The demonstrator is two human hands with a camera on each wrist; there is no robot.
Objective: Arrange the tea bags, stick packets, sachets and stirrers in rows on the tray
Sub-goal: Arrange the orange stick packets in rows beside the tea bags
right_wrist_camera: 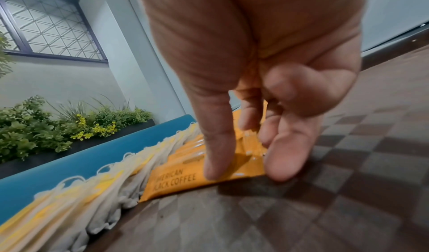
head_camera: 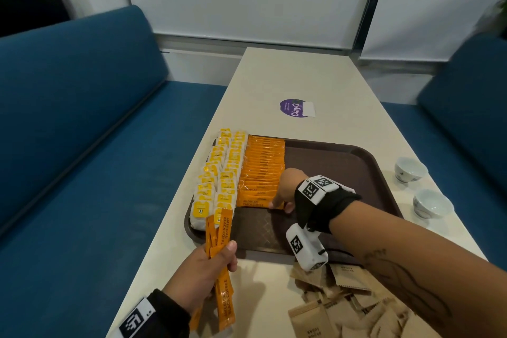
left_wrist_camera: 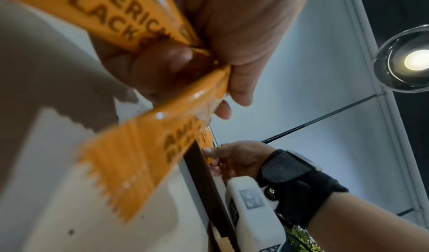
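Observation:
A brown tray [head_camera: 343, 162] lies on the pale table. Two rows of white tea bags [head_camera: 219, 173] with yellow tags fill its left side, and a row of orange stick packets [head_camera: 263, 167] lies beside them. My right hand [head_camera: 278, 205] pinches the right end of the nearest stick packet [head_camera: 252, 202], thumb on top, with the packet flat on the tray [right_wrist_camera: 301, 210]. In the right wrist view that packet [right_wrist_camera: 181, 180] sits next to the tea bags [right_wrist_camera: 69, 201]. My left hand [head_camera: 219, 255] grips a bundle of orange stick packets [head_camera: 219, 230] over the tray's near left corner.
A loose pile of brown paper sachets [head_camera: 337, 302] lies on the table in front of the tray. Two small white cups [head_camera: 410, 169] [head_camera: 430, 203] stand to the tray's right. A purple sticker [head_camera: 296, 108] is farther back. Blue benches [head_camera: 82, 118] flank the table.

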